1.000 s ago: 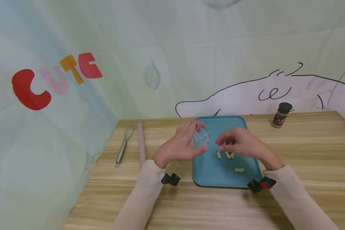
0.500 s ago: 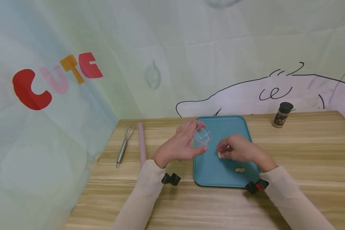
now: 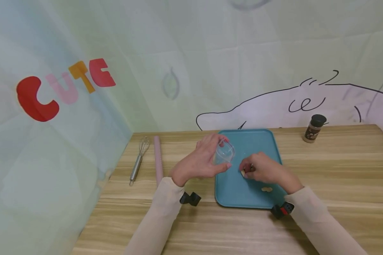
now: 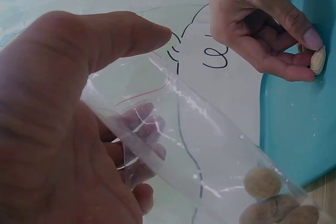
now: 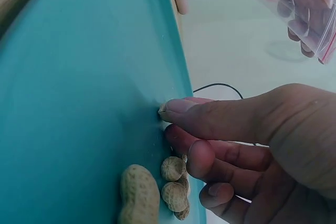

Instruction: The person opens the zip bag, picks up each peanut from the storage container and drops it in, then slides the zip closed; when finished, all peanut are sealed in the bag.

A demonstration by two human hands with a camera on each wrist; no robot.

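In the head view my left hand (image 3: pixel 198 161) holds a clear zip bag (image 3: pixel 225 150) with its mouth spread, over the left side of a blue tray (image 3: pixel 234 196). Several peanuts (image 4: pixel 262 183) lie at the bottom of the bag in the left wrist view. Low over the tray, my right hand (image 3: pixel 266 169) pinches a peanut (image 4: pixel 318 60) between thumb and fingertips. Beneath its curled fingers, more loose peanuts (image 5: pixel 174 195) show on the tray in the right wrist view. A single peanut (image 3: pixel 266 189) lies nearer the tray's front right.
Left of the tray, a metal whisk (image 3: pixel 138 163) and a pink rod (image 3: pixel 158 159) lie on the wooden table (image 3: pixel 210 230). A black-capped seasoning jar (image 3: pixel 314 129) stands at the back right. A printed cloth backdrop (image 3: pixel 185 71) rises behind the table.
My right hand has come down onto the peanuts, drawn slightly nearer, and now pinches one. My left hand keeps the bag in nearly the same place.
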